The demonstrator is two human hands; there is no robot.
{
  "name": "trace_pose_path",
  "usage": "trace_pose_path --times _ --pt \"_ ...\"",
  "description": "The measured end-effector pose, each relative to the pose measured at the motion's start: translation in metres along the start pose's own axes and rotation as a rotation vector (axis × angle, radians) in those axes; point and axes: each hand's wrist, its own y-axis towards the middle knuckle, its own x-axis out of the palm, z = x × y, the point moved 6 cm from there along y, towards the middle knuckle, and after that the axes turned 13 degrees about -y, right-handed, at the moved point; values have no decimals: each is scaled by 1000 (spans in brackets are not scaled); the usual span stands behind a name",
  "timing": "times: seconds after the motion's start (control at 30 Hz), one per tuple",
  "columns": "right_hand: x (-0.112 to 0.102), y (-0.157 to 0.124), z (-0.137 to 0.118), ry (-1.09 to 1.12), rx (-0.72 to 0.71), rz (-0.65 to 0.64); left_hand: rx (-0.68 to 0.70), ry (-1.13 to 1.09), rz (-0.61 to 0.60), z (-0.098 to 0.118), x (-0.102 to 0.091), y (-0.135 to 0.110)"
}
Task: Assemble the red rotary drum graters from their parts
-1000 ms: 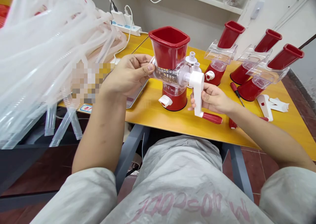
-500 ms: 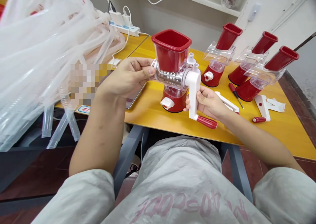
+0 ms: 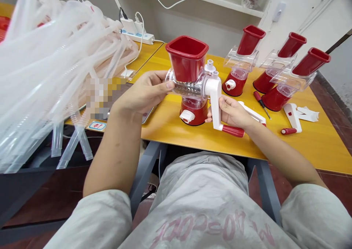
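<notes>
A red-and-clear rotary drum grater stands on the yellow table with its red suction base down and its square red hopper on top. My left hand grips the clear drum housing from the left. My right hand holds the white crank arm, which sits against the grater's end and has a red grip. A second white crank arm lies just behind my right hand.
Several grater bodies with tilted red hoppers stand at the right of the table, beside a red-handled screwdriver and loose white parts. A large bundle of translucent corrugated tubing fills the left. A power strip lies behind it.
The white crank arm has moved left, from a visible gap to sitting against the grater's end. My head view has shifted slightly, and a second crank arm now shows behind my right hand.
</notes>
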Motion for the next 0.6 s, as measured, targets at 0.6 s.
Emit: trace_pose_path --times 0.6 --pt "-28 -53 -43 -393 -88 88 667 414 347 137 -92 46"
